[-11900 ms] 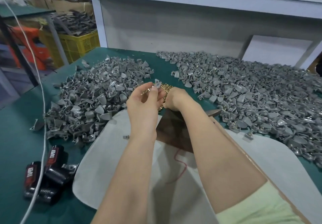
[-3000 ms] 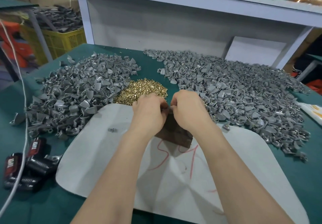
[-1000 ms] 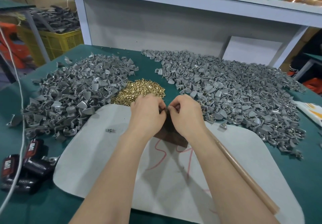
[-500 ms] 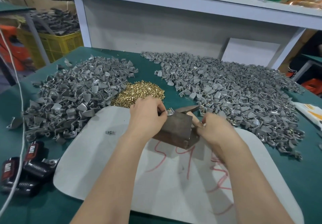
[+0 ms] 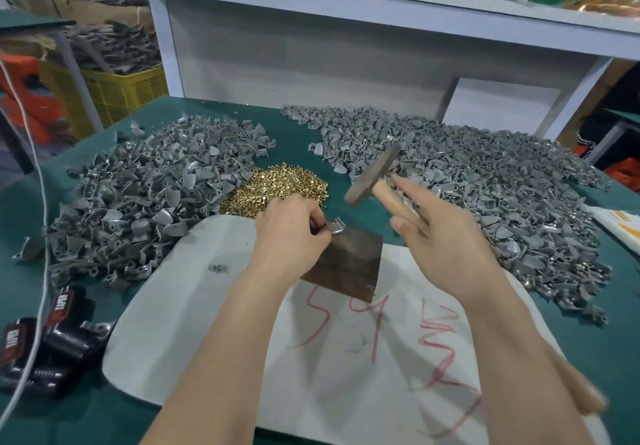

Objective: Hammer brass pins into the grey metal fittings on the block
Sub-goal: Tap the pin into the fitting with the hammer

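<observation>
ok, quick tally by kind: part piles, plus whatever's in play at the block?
Grey fitting piles: 2 (left pile, right pile)
Brass pin pile: 1
Hammer: 1
Block: 1
Fitting on the block: 1
Total: 6

Dark block on white sheet. Left hand pinches grey fitting at the block's far left top edge. Right hand, right of the block, grips hammer; its head is raised above and behind the block, blurred. Brass pins are piled just behind the block. Left heap of fittings behind-left, right heap behind-right.
</observation>
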Tool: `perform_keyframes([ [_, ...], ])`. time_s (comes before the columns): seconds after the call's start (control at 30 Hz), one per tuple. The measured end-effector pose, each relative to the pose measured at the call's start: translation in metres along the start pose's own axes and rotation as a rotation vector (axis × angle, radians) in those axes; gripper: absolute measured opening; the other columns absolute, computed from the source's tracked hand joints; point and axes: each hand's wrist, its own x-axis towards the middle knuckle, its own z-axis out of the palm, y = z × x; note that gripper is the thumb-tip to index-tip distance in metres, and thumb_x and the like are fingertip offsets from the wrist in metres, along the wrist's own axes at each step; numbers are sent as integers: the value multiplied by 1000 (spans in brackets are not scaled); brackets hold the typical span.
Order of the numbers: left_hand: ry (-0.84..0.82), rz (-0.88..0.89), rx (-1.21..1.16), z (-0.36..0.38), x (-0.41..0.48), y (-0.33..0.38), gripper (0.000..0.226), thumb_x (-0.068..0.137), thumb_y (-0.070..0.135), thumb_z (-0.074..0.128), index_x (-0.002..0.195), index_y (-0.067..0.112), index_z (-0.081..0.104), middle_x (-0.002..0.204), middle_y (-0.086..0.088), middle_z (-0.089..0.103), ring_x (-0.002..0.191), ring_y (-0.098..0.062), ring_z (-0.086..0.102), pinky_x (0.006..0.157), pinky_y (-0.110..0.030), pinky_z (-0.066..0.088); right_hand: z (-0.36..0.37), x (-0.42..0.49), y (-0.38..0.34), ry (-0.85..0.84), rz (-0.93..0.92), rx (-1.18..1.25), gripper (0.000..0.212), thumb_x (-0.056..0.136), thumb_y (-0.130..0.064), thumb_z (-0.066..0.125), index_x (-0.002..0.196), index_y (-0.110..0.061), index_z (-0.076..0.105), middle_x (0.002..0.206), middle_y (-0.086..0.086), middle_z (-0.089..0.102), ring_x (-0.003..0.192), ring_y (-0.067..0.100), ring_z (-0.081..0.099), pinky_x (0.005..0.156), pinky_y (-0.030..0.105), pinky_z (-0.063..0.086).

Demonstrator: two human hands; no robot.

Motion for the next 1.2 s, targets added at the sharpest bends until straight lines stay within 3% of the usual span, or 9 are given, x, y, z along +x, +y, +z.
perform_keyframes([
  [0.13, 10, 26, -32, 0, 0, 0, 22, 83, 22, 69, 67, 29, 57, 77, 9, 56, 95, -26, 58, 87, -42, 46, -4, -7, -14, 118, -171, 45, 49, 92, -21, 58, 134, -42, 46, 120, -28, 53, 101, -4, 56, 87, 10, 38],
  [0.23, 12, 10, -26, 0, 0, 0, 20, 82, 21, 70, 68, 29, 57, 79, 9, 56, 95, -25, 56, 88, -44, 46, 0, -10, -13, -76, -123, -103, 50, 92, -25, 56, 133, -50, 43, 123, -19, 61, 104, 13, 62, 85, 23, 45],
  [0.37, 22, 36, -46, 1, 1, -1, 18, 82, 20, 70, 66, 25, 65, 69, 11, 55, 89, -24, 61, 86, -42, 48, -4, -10, -19, 173, -176, 87, 53, 92, -21, 57, 134, -49, 41, 124, -33, 47, 108, -4, 54, 97, 20, 40],
  [0.53, 12, 2, -54, 2, 1, -2, 13, 80, 20, 70, 71, 27, 64, 80, 8, 59, 95, -24, 59, 88, -42, 47, -3, -14, -18, -84, -134, -161, 50, 93, -27, 55, 133, -52, 41, 126, -20, 59, 112, 15, 60, 92, 32, 48],
  [0.67, 29, 33, -49, 4, 3, -3, 8, 82, 21, 71, 75, 18, 73, 79, 4, 65, 94, -26, 61, 85, -41, 48, -7, -12, -25, 136, -232, 68, 61, 93, -18, 54, 121, -69, 34, 126, -35, 51, 116, -9, 50, 99, 15, 41],
  [0.83, 26, -16, -78, 3, 2, -4, 6, 81, 23, 71, 76, 22, 70, 89, 2, 68, 96, -26, 58, 88, -41, 46, -1, -14, -21, -58, -140, -158, 51, 93, -26, 54, 132, -55, 40, 123, -21, 61, 110, 14, 61, 89, 29, 47],
  [0.93, 16, 20, -43, 3, 3, -4, 7, 83, 23, 69, 79, 20, 73, 79, 7, 62, 95, -24, 59, 86, -40, 47, -4, -12, -23, 137, -185, 76, 57, 93, -18, 54, 126, -61, 36, 122, -42, 48, 113, -12, 50, 101, 16, 39],
  [1.0, 6, -1, -30, 2, 3, -3, 4, 82, 22, 69, 80, 21, 72, 79, 8, 60, 96, -24, 58, 88, -40, 46, -1, -14, -21, 53, -191, 53, 58, 93, -18, 55, 126, -62, 35, 118, -50, 35, 113, -18, 44, 96, 4, 27],
  [1.2, 4, -17, -12, 0, 2, -2, 3, 81, 24, 69, 79, 26, 69, 90, 5, 67, 98, -24, 58, 90, -42, 46, 3, -1, -6, -72, -87, 4, 50, 91, -23, 56, 135, -44, 44, 126, -16, 60, 111, 10, 56, 84, 17, 36],
])
